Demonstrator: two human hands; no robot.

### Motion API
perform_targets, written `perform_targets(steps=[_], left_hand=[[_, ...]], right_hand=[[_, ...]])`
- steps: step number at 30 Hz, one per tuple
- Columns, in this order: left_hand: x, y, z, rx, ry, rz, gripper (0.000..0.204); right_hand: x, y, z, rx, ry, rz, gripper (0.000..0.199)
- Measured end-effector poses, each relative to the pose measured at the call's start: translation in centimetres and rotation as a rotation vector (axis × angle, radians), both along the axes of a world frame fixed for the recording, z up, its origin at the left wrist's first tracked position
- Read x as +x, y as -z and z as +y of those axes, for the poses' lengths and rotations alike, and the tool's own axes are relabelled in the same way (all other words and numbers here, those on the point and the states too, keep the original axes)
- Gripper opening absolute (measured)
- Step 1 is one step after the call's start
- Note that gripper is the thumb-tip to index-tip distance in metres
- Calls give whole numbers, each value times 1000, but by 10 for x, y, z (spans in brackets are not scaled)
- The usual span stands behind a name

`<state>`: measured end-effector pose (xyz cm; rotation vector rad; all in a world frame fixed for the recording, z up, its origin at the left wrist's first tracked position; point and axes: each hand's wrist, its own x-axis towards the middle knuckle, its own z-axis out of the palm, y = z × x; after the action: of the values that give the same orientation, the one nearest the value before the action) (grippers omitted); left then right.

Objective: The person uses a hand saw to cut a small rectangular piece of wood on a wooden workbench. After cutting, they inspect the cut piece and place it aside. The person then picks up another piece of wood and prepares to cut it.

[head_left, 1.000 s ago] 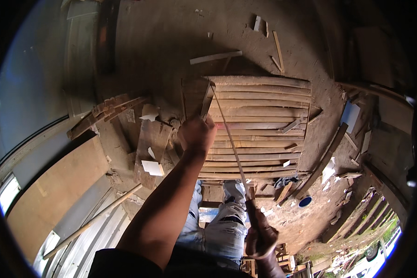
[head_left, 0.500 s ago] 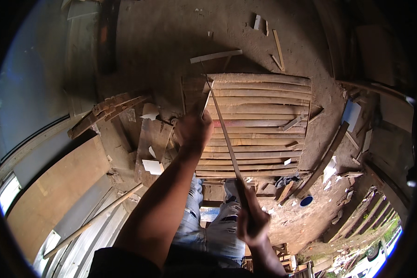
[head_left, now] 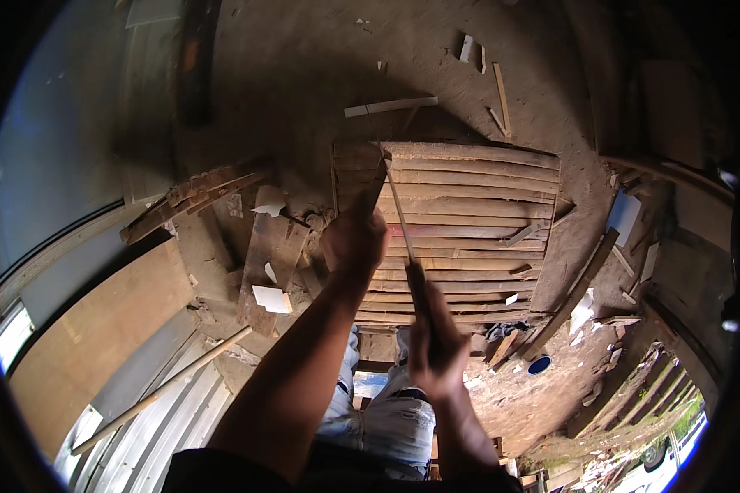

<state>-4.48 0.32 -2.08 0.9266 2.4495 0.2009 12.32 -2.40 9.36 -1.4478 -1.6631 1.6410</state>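
Observation:
In my right hand (head_left: 437,349), closed round its dark grip, is a handsaw (head_left: 400,205), seen nearly edge-on. Its blade points away from me and slightly left. My left hand (head_left: 356,240) is closed on a short wood strip (head_left: 379,182) that stands up from the fist. Near the strip's far end the blade meets or crosses it; actual contact is hard to make out. Both hands are above a low platform of wooden slats (head_left: 469,193), with my left hand over its left edge.
Offcuts (head_left: 390,107) lie on the dirt floor past the platform. A board (head_left: 271,255) with white scraps lies at left, beside a leaning pole (head_left: 164,390) and corrugated sheet. At right are a curved beam (head_left: 580,292) and a blue round lid or dish (head_left: 539,365).
My right hand has pushed the handsaw forward, away from me, so its grip is closer to the left hand. The left hand stays closed on the strip, which has tilted slightly.

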Motion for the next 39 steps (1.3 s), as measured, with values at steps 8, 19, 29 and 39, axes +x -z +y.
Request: perform_targets(steps=[8,19,29,39], left_hand=[[5,10,-4,50,-15,56,34],[2,-3,0,-26,-7,40,32],[10,1,3,37,-44,51,28],[0,5,-3,78,-16,88,26]], right_hand=[[57,-46,-8,113,-165,-60,51],[15,-14,-2,17,7,47,46],[4,26,38,-4,-31,-15,41],[62,-34,-28,-18,-62,0,50]])
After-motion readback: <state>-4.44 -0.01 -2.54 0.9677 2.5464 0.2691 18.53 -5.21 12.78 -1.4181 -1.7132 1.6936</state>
